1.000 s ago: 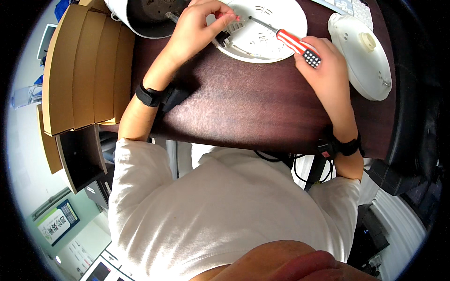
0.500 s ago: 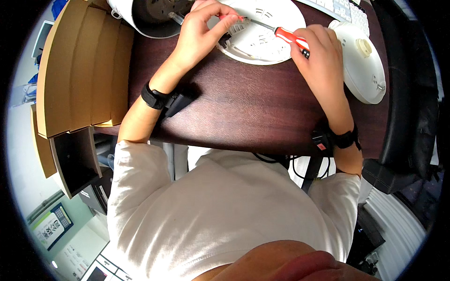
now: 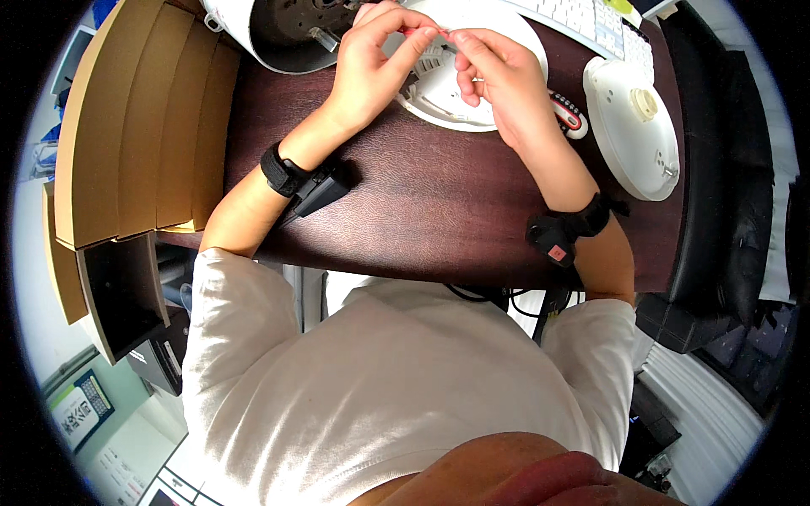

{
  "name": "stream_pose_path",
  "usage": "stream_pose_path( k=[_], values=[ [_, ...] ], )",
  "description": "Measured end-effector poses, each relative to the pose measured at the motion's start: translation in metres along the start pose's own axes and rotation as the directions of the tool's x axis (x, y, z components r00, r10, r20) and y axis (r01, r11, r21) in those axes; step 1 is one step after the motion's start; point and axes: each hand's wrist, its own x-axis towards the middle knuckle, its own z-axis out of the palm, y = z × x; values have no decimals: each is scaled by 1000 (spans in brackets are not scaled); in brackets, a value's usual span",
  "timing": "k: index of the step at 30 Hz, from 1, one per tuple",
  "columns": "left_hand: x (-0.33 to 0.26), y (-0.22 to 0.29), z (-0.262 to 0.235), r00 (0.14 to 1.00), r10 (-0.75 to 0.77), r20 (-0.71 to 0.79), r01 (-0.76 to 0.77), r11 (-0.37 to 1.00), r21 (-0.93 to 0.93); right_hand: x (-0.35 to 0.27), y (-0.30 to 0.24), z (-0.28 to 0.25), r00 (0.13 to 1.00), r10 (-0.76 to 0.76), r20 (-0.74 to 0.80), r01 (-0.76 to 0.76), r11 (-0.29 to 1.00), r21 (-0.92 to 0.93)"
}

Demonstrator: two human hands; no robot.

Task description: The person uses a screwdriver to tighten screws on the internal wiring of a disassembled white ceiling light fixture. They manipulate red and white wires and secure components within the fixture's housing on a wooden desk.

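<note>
Over a round white plastic base my left hand pinches a thin red piece that looks like a wire. Thumb and forefinger of my right hand are closed at its other end, touching close to the left fingertips; the remaining fingers curl loosely. What lies right between the fingertips is too small to make out. A screwdriver with a red, white and black handle lies beside the base, right of my right wrist, its shaft hidden behind the hand.
A white round cover with a cream knob rests at the right. Behind it is a white keyboard. A white pot-like housing with a dark inside lies at the back left, near stacked cardboard boxes. The dark wooden table ends before my body.
My right hand has let go of the screwdriver, which now lies on the table. It has moved left to meet my left hand's fingertips at the red piece.
</note>
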Motion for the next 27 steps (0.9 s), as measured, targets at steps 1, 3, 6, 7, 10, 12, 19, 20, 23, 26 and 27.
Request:
stream_pose_path(
  k=[1,3,6,7,10,12,19,20,23,26,27],
  values=[
    [-1,0,0,1000,-7,0,7,1000,-6,1,1,1,1000,-20,-6,20,1000,-3],
    [1,2,-1,1000,10,-1,-10,1000,13,3,5,2,998,-59,-18,58,998,-8],
    [0,3,0,1000,19,3,-19,998,55,5,12,0,999,-53,-13,52,998,-45],
    [0,2,-1,999,33,8,-33,998,60,5,11,-1,998,-67,-6,66,993,-97],
    [0,1,-2,998,67,16,-67,996,65,4,7,-5,993,-112,24,114,963,-243],
    [0,2,-1,997,78,12,-79,995,56,4,9,-9,988,-140,59,152,934,-323],
    [1,4,-4,998,38,47,-41,996,80,-2,11,-1,888,-448,106,362,535,-764],
    [1,3,-4,998,36,47,-40,996,81,0,11,-3,869,-471,152,395,476,-785],
    [2,3,-5,997,54,62,-60,995,84,0,4,-8,858,-440,265,429,331,-840],
    [1,5,-5,996,57,73,-63,995,82,0,-7,-12,840,-398,369,477,218,-851],
    [1,5,-5,996,53,75,-59,995,81,0,-8,-13,828,-388,405,500,184,-846]
  ],
)
